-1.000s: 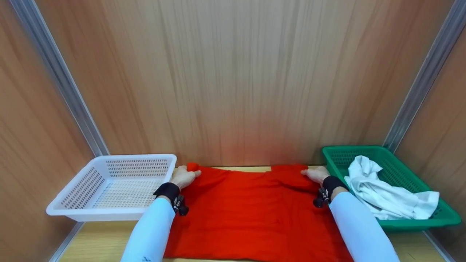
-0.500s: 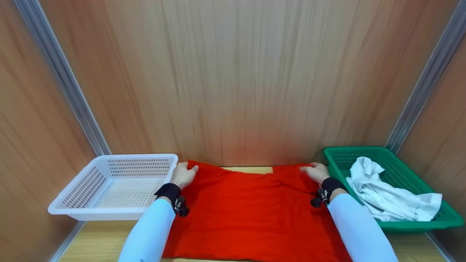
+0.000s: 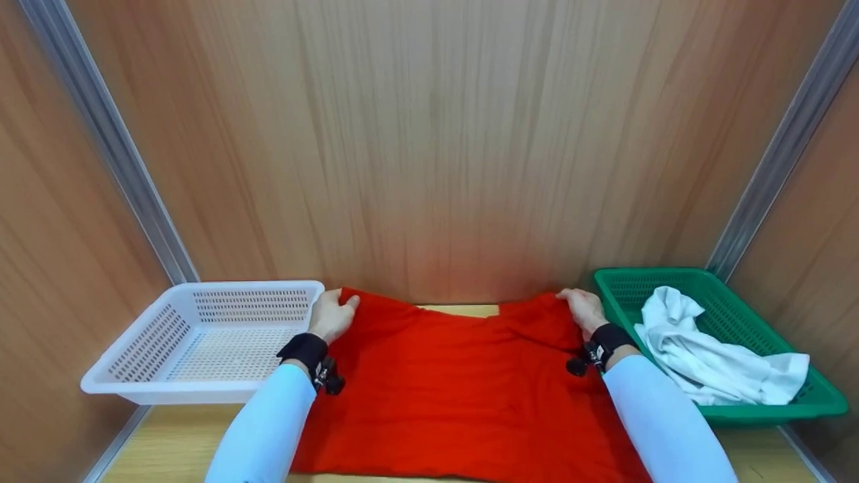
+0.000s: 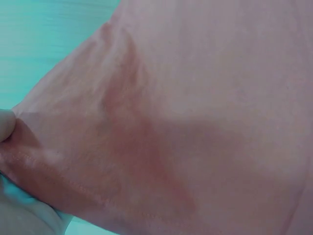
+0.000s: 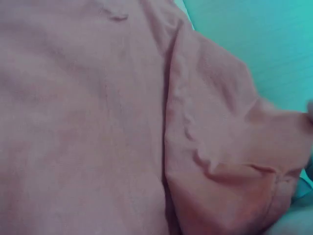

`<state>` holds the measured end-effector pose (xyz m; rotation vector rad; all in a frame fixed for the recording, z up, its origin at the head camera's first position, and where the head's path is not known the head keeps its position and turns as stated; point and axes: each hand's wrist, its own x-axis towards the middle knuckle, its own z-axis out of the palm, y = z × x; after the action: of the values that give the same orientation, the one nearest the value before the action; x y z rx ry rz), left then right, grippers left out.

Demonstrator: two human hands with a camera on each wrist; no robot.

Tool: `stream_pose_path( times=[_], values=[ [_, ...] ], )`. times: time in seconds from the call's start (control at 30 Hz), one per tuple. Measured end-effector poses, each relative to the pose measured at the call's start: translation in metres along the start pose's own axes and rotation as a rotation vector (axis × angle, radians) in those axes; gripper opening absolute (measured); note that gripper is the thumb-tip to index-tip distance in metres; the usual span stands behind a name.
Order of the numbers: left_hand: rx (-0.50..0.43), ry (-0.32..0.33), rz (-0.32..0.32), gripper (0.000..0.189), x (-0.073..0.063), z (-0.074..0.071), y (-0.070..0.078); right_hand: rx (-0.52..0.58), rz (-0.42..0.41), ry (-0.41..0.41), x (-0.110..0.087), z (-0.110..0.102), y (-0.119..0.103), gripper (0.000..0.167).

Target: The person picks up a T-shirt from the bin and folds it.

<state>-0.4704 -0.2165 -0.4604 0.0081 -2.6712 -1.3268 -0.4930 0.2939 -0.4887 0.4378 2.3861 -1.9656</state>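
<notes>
The red cloth (image 3: 436,392) is pinched at its far corners by the left hand (image 3: 331,316) and right hand (image 3: 584,310); it could be skewed or creased by uneven pulling.

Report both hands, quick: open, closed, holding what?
Left hand: closed, pinching the red cloth at its far left corner.
Right hand: closed, pinching the red cloth at its far right corner.

wht bskt (image 3: 176,389), grn bskt (image 3: 772,414) (w/ cloth (image 3: 721,362))
</notes>
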Motion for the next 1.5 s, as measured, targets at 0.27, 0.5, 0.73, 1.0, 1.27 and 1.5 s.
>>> stream_pose_path(
  times=[0.27, 0.5, 0.73, 1.0, 1.27, 1.5],
  values=[
    [-0.056, 0.043, 0.048, 0.034, 0.011, -0.009, -0.016, 0.376, 0.063, -0.058, -0.008, -0.006, -0.02, 0.032],
    [-0.015, 0.037, 0.003, 0.027, -0.002, -0.018, 0.006, 0.234, 0.17, -0.117, -0.014, -0.015, -0.024, 0.013],
    [0.073, 0.062, -0.016, 0.034, -0.001, -0.01, 0.007, -0.053, 0.025, -0.107, -0.015, -0.012, -0.018, 0.057],
    [0.314, 0.125, 0.082, 0.053, -0.016, 0.011, 0.018, -0.688, -0.354, 0.037, -0.028, 0.005, -0.018, 0.056],
    [0.456, -0.39, 0.189, 0.042, -0.095, 0.044, 0.034, -1.19, -0.667, -0.261, -0.116, 0.022, 0.023, 0.074],
    [0.559, -0.592, 0.119, 0.088, -0.148, 0.056, 0.011, -1.183, -0.498, -0.453, -0.158, 0.007, 0.072, 0.103]
  ],
)
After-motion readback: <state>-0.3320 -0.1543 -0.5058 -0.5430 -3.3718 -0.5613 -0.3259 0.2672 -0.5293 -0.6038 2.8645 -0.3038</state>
